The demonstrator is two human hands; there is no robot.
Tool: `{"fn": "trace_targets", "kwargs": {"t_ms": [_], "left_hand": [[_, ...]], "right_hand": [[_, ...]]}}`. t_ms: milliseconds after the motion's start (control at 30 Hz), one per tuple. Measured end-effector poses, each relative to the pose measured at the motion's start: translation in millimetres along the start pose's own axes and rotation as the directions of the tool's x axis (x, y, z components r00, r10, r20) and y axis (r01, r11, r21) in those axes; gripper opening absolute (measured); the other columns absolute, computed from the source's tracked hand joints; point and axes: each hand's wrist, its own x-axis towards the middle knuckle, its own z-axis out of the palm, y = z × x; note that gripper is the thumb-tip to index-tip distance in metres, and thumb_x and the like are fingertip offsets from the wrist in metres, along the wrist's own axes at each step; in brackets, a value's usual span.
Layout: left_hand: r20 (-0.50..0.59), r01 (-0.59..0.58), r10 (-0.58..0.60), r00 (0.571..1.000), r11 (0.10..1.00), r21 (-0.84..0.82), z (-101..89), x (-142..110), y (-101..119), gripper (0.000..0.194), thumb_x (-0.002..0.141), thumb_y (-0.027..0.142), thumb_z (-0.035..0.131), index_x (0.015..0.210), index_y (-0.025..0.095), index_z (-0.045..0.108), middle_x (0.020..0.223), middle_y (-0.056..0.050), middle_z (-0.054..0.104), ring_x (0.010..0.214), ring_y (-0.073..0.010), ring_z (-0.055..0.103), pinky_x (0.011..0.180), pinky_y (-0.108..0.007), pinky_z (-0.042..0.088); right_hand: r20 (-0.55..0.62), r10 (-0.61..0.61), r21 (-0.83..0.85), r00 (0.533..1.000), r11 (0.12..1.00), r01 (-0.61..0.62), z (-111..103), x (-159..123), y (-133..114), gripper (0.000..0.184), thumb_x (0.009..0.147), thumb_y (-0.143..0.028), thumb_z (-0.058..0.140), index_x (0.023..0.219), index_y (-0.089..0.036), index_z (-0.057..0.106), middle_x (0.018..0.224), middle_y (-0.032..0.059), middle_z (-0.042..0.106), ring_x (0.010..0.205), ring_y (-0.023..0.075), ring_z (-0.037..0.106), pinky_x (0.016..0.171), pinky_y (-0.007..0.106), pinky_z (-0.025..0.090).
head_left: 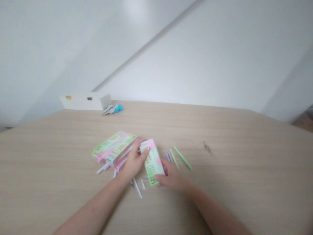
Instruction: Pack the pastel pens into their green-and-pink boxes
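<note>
Between my two hands I hold a small cardboard box (153, 163), pale green and pink with a "5" printed at its near end. My left hand (136, 160) grips its far left side, thumb on top. My right hand (171, 174) holds the near right corner with the thumb on the front face. Left of the held box lies a pile of similar boxes (116, 143). White pens (137, 187) stick out near the pile, partly behind my left arm. Several green, pink and blue pens (182, 157) lie just right of my right hand.
A long white box (83, 101) with two slots stands at the back left of the wooden table (232, 195). A crumpled grey and blue glove-like cloth (113, 108) is beside it. A small dark item (207, 147) lies to the right. Behind rises a white wall (207, 58).
</note>
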Motion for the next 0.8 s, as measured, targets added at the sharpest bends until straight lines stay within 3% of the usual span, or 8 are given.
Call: {"fn": "trace_targets", "kwargs": {"t_ms": [133, 300, 600, 800], "left_hand": [[-0.077, 0.033, -0.035, 0.996, 0.999, -0.028, -3.3, 3.3, -8.5, 0.044, 0.082, 0.043, 0.059, 0.117, 0.020, 0.049, 0.091, -0.002, 0.061, 0.075, -0.0154, 0.060, 0.067, -0.028, 0.050], [-0.103, 0.042, -0.047, 0.994, 0.998, -0.046, -5.5, 4.6, -12.4, 0.042, 0.080, 0.044, 0.060, 0.114, 0.020, 0.050, 0.086, -0.001, 0.062, 0.070, -0.0140, 0.060, 0.066, -0.027, 0.050], [-0.090, 0.039, -0.039, 0.995, 0.999, -0.007, -5.8, 3.5, -13.9, 0.037, 0.083, 0.042, 0.057, 0.112, 0.021, 0.048, 0.080, 0.002, 0.060, 0.065, -0.0121, 0.057, 0.063, -0.025, 0.048], [-0.068, 0.067, -0.066, 0.995, 0.998, 0.008, -2.9, 2.6, -10.0, 0.037, 0.084, 0.043, 0.054, 0.113, 0.021, 0.048, 0.082, 0.001, 0.057, 0.068, -0.0133, 0.056, 0.062, -0.024, 0.047]], "right_hand": [[0.028, -0.067, -0.031, 0.997, 0.997, 0.068, -3.1, -4.2, -1.3, 0.065, 0.063, -0.025, 0.077, 0.120, -0.021, 0.047, 0.101, 0.0046, 0.063, 0.084, 0.0206, 0.062, 0.066, 0.030, 0.052], [0.078, -0.031, 0.043, 0.996, 0.999, 0.028, -1.1, -3.9, -2.5, 0.053, 0.069, -0.021, 0.069, 0.116, -0.020, 0.047, 0.087, 0.0009, 0.063, 0.063, 0.0138, 0.060, 0.055, 0.025, 0.050], [0.038, -0.009, -0.053, 0.999, 0.999, 0.011, -0.2, -4.0, -1.0, 0.038, 0.068, -0.017, 0.066, 0.103, -0.017, 0.051, 0.076, -0.0010, 0.062, 0.058, 0.0135, 0.061, 0.051, 0.024, 0.050], [0.047, 0.004, -0.033, 0.999, 0.999, -0.003, 2.2, -1.6, 7.6, 0.041, 0.067, -0.025, 0.073, 0.102, -0.017, 0.052, 0.075, -0.0014, 0.063, 0.056, 0.0122, 0.059, 0.049, 0.022, 0.049]]}}
